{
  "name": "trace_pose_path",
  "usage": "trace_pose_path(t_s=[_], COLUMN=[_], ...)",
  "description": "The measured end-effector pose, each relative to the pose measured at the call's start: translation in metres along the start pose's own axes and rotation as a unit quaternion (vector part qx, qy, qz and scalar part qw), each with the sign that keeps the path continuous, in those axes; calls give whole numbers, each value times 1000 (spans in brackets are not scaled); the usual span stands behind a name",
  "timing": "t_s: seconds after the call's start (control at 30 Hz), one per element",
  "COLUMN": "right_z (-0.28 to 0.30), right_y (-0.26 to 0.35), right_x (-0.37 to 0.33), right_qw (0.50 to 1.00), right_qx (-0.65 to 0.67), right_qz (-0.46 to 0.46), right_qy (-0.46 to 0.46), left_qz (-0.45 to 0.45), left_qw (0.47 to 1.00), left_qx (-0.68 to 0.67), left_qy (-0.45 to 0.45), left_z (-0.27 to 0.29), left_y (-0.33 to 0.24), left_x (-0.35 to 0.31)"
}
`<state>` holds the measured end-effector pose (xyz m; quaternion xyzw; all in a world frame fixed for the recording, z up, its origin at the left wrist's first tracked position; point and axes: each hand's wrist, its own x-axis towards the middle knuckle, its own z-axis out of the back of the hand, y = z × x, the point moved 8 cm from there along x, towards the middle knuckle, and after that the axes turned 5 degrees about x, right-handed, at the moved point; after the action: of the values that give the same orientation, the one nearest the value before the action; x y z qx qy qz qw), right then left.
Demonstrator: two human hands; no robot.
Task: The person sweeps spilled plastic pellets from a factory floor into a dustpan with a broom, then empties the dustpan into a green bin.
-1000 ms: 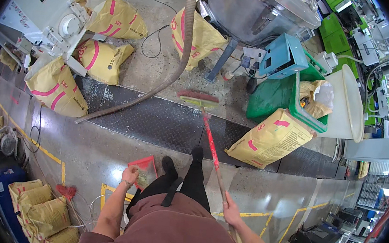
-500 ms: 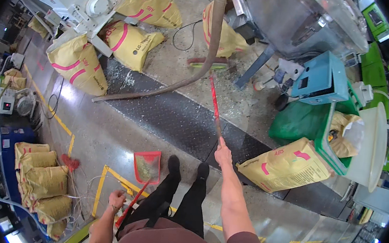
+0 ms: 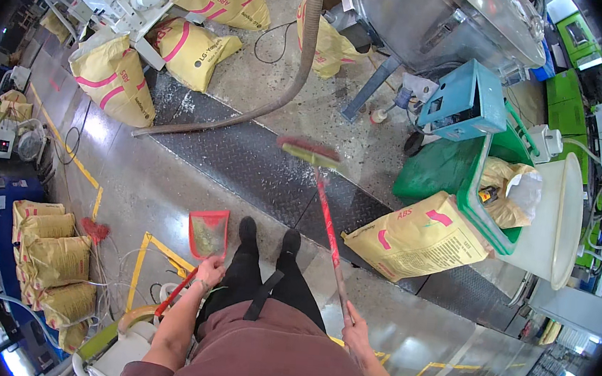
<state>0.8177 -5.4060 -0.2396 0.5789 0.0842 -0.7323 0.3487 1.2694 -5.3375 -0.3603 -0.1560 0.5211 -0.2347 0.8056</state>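
Note:
My right hand (image 3: 355, 332) is closed around the lower, greyish end of a long broom handle with a red upper stretch. Its broom head (image 3: 309, 151), reddish with green bristles, is smeared by motion over the dark patterned floor plates (image 3: 255, 176). Left of my feet sits a red dustpan (image 3: 208, 233) with pale debris inside. My left hand (image 3: 211, 270), fingers curled, appears over the dustpan's red handle (image 3: 175, 295); whether it touches the handle, or has anything in it, is unclear. White bits lie scattered across the plates and the concrete beyond.
A thick grey hose (image 3: 264, 115) curves over the floor. Yellow sacks (image 3: 116, 79) stand at the far left; another sack (image 3: 419, 236) leans by a green bin (image 3: 440, 169) on the right. Stacked sacks (image 3: 62, 259) lie at the left. A metal vessel (image 3: 432, 27) is at the back.
The broom head has come nearer me from the concrete to the plates, and my right hand has drawn back. My left hand has moved forward to the right, beside the dustpan.

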Motion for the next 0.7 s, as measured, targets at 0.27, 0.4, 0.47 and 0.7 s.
trace_pose_path(t_s=[0.27, 0.4, 0.47, 0.7], right_z=[18, -20, -38, -38], right_y=[75, 26, -9, -3], right_x=[92, 85, 51, -54], right_qw=[985, 993, 990, 991], right_qx=[40, -36, -83, 17], right_qz=[158, 109, 117, 125], right_qy=[-62, -3, 11, 51], left_qz=[22, 92, 95, 24], left_qw=[997, 988, 991, 991], left_qx=[-69, -105, -72, -9], left_qy=[-1, -63, -62, -131], left_z=[-13, 14, 25, 87], left_y=[-4, 36, 50, 55], left_x=[-45, -74, -85, -62])
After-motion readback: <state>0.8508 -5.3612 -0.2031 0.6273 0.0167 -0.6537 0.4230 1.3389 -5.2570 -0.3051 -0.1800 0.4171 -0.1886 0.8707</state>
